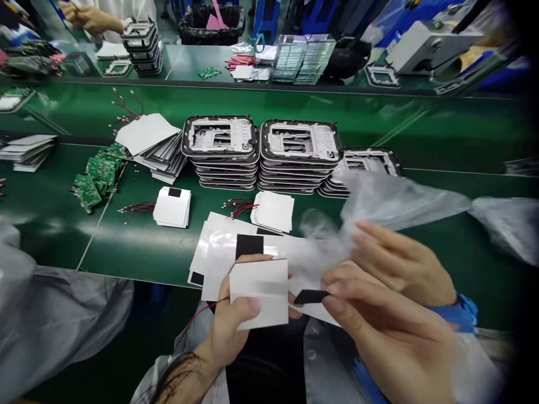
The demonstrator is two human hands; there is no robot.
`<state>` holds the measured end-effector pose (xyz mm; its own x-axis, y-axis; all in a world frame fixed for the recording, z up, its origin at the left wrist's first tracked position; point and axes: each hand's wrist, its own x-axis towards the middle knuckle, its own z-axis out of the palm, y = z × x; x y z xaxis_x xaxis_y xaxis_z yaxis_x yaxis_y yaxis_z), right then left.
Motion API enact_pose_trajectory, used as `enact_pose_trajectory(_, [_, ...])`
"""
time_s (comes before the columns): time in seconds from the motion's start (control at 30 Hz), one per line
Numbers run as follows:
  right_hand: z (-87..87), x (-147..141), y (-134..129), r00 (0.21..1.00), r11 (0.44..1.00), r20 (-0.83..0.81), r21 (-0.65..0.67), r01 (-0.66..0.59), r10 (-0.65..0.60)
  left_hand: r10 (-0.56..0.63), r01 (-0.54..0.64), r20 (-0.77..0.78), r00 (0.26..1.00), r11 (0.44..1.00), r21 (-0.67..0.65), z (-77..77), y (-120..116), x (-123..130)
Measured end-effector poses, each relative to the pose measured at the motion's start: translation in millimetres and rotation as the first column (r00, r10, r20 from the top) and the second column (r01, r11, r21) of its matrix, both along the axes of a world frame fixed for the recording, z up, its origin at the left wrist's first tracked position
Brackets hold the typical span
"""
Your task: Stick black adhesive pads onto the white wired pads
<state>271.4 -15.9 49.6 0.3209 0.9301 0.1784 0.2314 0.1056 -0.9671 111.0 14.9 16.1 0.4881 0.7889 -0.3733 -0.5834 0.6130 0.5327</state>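
Observation:
A square white panel (259, 294) with a thin red wire is held in my left hand (231, 320), the thumb pressed on its face. Just to its right, my right hand (370, 314) pinches a small black strip (310, 296) between thumb and fingertips. White sheets with black patches (219, 247) lie on the table beyond the panel. Two small stacks of white panels with red wires, one on the left (172, 207) and one nearer the middle (273, 212), rest farther back.
Another person's hand (404, 264) is behind my right hand, beside a blurred clear plastic bag (391, 199). Stacked frames (221, 137) stand at the back. Green circuit boards (101, 174) and a pile of white sheets (147, 137) lie to the left.

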Motion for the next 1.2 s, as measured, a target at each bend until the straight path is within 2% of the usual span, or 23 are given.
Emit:
enact_pose_trajectory(0.13, [6.0,-15,8,0.998,0.998,-0.015,0.041,-0.057,0.058,0.033,-0.032,-0.029,0.999,0.998,0.049,2.6,-6,-6])
enact_pose_trajectory(0.23, [5.1,-22,7,0.989,0.996,-0.127,-0.038,-0.081,0.075,0.065,-0.060,-0.081,0.995,0.996,0.061,-1.3,-7,-9])
enact_pose_trajectory(0.37, [-0.6,-28,3,0.972,0.981,-0.233,-0.191,-0.031,-0.015,0.063,-0.058,-0.096,0.993,0.997,0.052,-1.7,-8,-10])
enact_pose_trajectory(0.5, [-4.6,-30,5,0.947,0.971,-0.318,-0.236,-0.033,-0.045,0.011,-0.016,-0.106,0.994,0.999,-0.042,1.0,-8,-8])
enact_pose_trajectory(0.57, [-2.7,-31,6,0.930,0.967,-0.362,-0.253,-0.037,-0.059,0.008,-0.011,-0.131,0.991,1.000,-0.023,0.1,-9,-7])
enact_pose_trajectory(0.67, [3.9,-36,8,0.897,0.942,-0.415,-0.336,0.003,-0.151,0.012,-0.004,-0.152,0.988,0.999,0.053,-2.6,-10,-7])
enact_pose_trajectory(0.77, [9.3,-39,9,0.869,0.910,-0.437,-0.414,0.034,-0.232,0.032,-0.027,-0.207,0.978,0.999,0.030,-2.9,-11,-6])
enact_pose_trajectory(0.9, [9.4,-40,9,0.869,0.912,-0.441,-0.409,0.030,-0.226,0.050,-0.034,-0.273,0.961,0.998,0.061,-1.8,-12,-6])
enact_pose_trajectory(1.03, [7.5,-43,7,0.893,0.933,-0.386,-0.347,0.092,-0.231,0.070,-0.063,-0.363,0.929,0.998,0.030,1.0,-14,-3])
enact_pose_trajectory(1.2, [5.4,-45,5,0.923,0.959,-0.348,-0.275,0.070,-0.167,0.100,-0.099,-0.445,0.890,0.995,0.026,5.2,-15,-2])
